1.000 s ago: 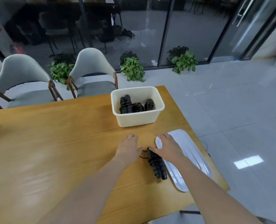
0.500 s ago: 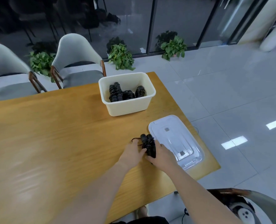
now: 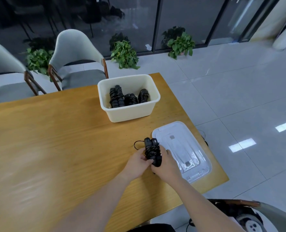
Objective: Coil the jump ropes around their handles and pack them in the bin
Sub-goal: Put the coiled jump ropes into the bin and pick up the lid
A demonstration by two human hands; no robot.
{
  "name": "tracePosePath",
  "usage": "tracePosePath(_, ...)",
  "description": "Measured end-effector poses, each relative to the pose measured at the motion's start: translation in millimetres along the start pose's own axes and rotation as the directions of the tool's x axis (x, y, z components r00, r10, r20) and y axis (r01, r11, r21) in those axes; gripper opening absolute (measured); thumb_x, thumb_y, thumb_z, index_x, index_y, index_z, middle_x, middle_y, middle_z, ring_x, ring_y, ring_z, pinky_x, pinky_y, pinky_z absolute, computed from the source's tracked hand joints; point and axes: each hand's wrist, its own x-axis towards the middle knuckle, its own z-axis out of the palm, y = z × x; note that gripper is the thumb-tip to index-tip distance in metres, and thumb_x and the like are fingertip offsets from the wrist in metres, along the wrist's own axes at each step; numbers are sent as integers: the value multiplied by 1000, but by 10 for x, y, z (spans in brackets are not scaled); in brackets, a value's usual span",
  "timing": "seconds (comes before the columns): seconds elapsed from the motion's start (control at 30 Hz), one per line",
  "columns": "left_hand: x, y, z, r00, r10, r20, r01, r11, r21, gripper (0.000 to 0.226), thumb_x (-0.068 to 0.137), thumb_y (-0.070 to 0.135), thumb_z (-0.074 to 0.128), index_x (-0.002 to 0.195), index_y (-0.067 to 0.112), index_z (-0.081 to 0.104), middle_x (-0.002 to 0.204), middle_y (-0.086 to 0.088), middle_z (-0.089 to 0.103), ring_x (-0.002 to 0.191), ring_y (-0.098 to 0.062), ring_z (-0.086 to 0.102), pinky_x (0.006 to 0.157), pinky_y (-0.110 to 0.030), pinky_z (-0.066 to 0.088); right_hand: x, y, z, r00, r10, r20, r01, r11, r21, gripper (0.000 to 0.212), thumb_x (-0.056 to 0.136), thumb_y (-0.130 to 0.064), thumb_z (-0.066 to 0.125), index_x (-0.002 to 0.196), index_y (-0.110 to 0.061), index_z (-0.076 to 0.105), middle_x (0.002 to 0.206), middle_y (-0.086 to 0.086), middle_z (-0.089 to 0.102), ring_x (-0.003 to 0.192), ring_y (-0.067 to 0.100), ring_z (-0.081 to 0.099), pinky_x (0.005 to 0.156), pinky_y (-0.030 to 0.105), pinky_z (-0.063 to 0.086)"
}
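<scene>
Gripping the coiled jump rope (image 3: 152, 152) from both sides, the left hand (image 3: 137, 163) and the right hand (image 3: 166, 164) have their fingers curled round the black bundle, holding it above the bench (image 3: 55, 139) right at the near-left edge of the clear lid (image 3: 182, 149). One small loop of cord (image 3: 136, 144) sticks out to the left of the handles, so the wrap looks not quite finished. Across the bench the cream bin (image 3: 130, 113) stands open with three coiled ropes (image 3: 128, 98) already lying side by side inside. To do this step well, I'd say tuck that stray loop under a tight turn first, keeping the thumbs pressed on the coils so nothing springs loose. Then carry the bundle with one firm grip over the handles, not the cord, and set it down in the free space beside the other bundles, lying the same way, so the lid can close flat later.
</scene>
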Motion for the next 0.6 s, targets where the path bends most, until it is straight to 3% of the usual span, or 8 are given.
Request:
tracePosePath(0.1,81,248,-127,995,97,-14,-97,995,-36,57,92,21,71,144,36,51,108,-3,74,91,-23,74,83,-35,59,26,-194,-252,991,-87,-100,95,993,72,80,81,-36,71,151,-44,33,109,-8,49,88,13,63,71,37,58)
tracePosePath(0.27,202,930,-459,973,221,-70,-226,972,-66,58,96,13,70,141,42,47,107,-1,74,86,-19,74,72,-29,58,297,-647,-769,940,-251,-232,276,958,79,82,83,-38,76,149,-51,30,114,-12,48,96,11,62,74,36,58)
tracePosePath(0.33,282,1190,-644,956,266,-121,-274,960,-56,58,94,13,73,142,35,49,106,-1,74,86,-16,74,74,-24,57,479,-859,-957,918,-306,-252,332,941,66,82,82,-40,77,149,-51,31,113,-15,47,96,11,63,74,37,58)
tracePosePath(0.4,376,1404,-848,943,293,-160,-299,954,-14,58,93,18,75,142,34,50,105,2,75,87,-14,75,80,-29,60,683,-1062,-1088,904,-343,-255,369,928,59,84,82,-46,78,151,-48,31,116,-13,48,100,12,63,76,38,59)
tracePosePath(0.53,587,1685,-1240,925,325,-198,-323,945,46,48,92,17,76,119,48,51,99,2,77,89,-15,75,84,-33,59,1080,-1416,-1234,885,-397,-243,419,907,40,86,81,-52,78,153,-42,33,121,-8,49,105,13,62,82,35,57)
tracePosePath(0.6,683,1779,-1389,921,329,-209,-325,944,57,47,92,12,76,119,41,51,96,4,76,88,-14,75,85,-29,59,1265,-1551,-1248,883,-415,-219,436,899,53,82,82,-51,80,151,-40,37,119,-8,50,101,11,62,80,32,57)
